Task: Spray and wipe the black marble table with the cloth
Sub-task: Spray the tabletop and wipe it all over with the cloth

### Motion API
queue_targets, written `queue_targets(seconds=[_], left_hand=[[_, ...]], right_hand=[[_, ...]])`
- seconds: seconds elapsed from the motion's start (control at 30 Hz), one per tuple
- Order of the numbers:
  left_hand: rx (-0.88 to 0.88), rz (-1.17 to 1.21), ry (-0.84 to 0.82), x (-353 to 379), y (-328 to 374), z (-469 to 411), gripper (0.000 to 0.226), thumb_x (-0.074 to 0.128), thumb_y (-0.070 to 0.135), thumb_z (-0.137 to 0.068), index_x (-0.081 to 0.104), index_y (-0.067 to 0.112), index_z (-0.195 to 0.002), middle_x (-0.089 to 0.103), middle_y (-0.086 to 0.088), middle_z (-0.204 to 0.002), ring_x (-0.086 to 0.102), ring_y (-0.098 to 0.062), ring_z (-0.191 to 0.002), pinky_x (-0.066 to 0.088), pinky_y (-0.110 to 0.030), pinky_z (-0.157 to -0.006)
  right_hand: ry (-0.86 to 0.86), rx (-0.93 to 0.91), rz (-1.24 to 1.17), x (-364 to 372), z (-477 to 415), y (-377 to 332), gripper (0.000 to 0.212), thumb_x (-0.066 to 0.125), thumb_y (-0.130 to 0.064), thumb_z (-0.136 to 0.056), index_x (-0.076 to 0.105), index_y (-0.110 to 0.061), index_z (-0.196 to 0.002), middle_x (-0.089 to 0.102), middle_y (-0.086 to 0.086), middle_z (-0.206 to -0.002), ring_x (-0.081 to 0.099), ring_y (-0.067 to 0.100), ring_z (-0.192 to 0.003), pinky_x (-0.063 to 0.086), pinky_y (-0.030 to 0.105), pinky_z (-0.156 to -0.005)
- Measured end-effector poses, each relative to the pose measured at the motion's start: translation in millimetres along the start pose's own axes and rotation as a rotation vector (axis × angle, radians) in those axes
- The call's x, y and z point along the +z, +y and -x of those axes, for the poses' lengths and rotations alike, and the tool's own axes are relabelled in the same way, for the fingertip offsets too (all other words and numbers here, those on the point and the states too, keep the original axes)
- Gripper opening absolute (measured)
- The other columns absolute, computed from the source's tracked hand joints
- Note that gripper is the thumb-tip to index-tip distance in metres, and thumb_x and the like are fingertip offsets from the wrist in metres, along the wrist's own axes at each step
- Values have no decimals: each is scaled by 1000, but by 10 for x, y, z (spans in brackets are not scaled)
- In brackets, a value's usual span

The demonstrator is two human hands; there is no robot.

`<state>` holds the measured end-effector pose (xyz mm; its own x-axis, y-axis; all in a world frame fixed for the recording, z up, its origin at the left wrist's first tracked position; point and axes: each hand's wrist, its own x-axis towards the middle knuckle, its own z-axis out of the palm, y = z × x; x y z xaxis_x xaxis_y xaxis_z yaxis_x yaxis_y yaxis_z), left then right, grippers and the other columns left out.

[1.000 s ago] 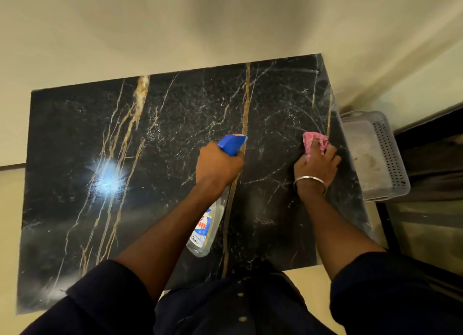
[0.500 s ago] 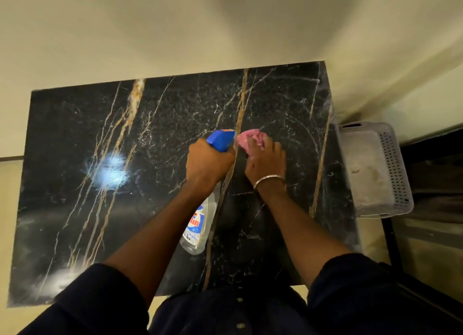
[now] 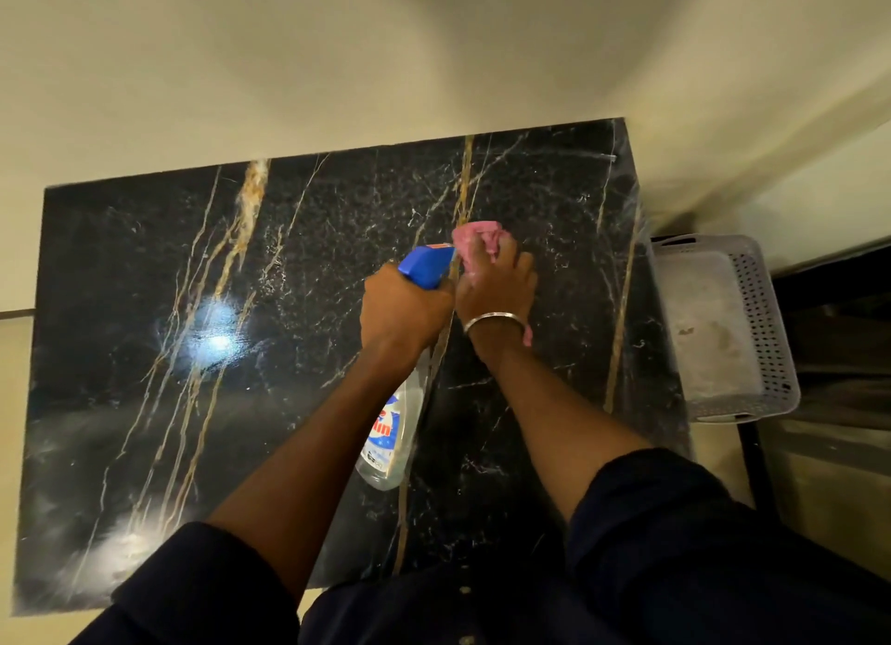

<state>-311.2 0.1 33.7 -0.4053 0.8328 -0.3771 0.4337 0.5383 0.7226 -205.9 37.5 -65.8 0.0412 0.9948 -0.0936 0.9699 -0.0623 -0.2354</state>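
Observation:
The black marble table (image 3: 144,355) with gold and white veins fills the middle of the view. My left hand (image 3: 402,309) grips a clear spray bottle (image 3: 390,442) with a blue trigger head (image 3: 424,263), held over the table's centre. Right beside it, my right hand (image 3: 496,287) presses a crumpled pink cloth (image 3: 475,237) on the marble; a corner of the cloth also shows by the wrist with the metal bangle. The two hands almost touch.
A pale grey perforated plastic basket (image 3: 766,326) stands just off the table's right edge on a dark frame. A cream wall runs behind the table. A bright light reflection lies on the left half of the marble.
My right hand slid the pink cloth leftward from the table's right edge to the centre, next to the spray head. My left hand with the bottle stayed almost in place.

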Motion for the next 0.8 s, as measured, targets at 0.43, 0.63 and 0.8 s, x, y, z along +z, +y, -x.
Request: queue_targets(seconds=[0.43,0.63,0.8], left_hand=[[12,28,-62,-105,12,-306,20,69,20,-81,60,13,-98,61,3,-74,59,-7,-63,49,-22,-60],[11,68,-32,-88,65,-465,23,69,19,-82,60,13,-102,61,1,-75,58,-7,-61,46,-20,-57],[-14,57,-25,-78,78,-593,27,70,22,-80,61,13,-103,63,-1,-76,60,-8,-62,47,-22,-58]], right_hand=[[11,-13,46,-138,-603,591,59,53,-29,-84,41,-27,-142,42,16,-138,43,38,-115,42,47,-92],[117,290,42,-175,-893,808,52,53,-29,-88,45,-25,-139,39,19,-141,34,43,-129,29,49,-106],[52,148,36,-43,-952,105,56,52,-33,-85,42,-27,-140,39,16,-141,41,37,-119,40,47,-93]])
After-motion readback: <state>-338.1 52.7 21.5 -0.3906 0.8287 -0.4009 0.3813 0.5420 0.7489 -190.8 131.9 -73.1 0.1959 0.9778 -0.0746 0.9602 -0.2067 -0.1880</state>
